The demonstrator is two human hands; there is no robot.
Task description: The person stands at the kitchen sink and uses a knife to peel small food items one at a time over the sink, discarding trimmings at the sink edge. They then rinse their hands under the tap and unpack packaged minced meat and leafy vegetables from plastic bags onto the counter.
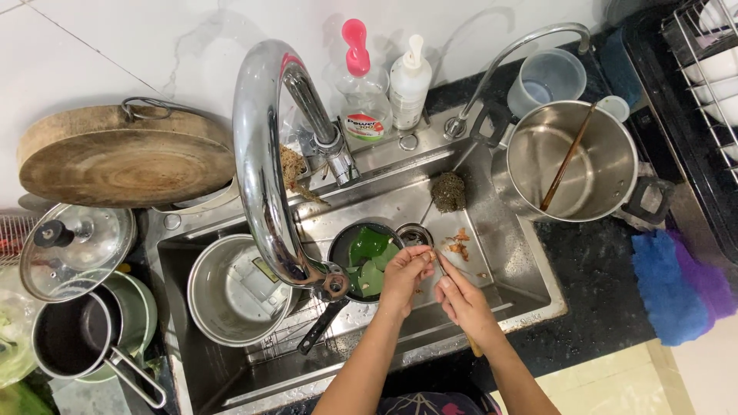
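We keep both hands over the sink: left hand pinching its tip, right hand gripping the utensil firmly.

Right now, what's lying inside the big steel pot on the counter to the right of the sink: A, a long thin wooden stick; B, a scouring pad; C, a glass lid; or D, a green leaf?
A: a long thin wooden stick leans slantwise inside the big steel pot; the green leaves are in the small dark pan in the sink.
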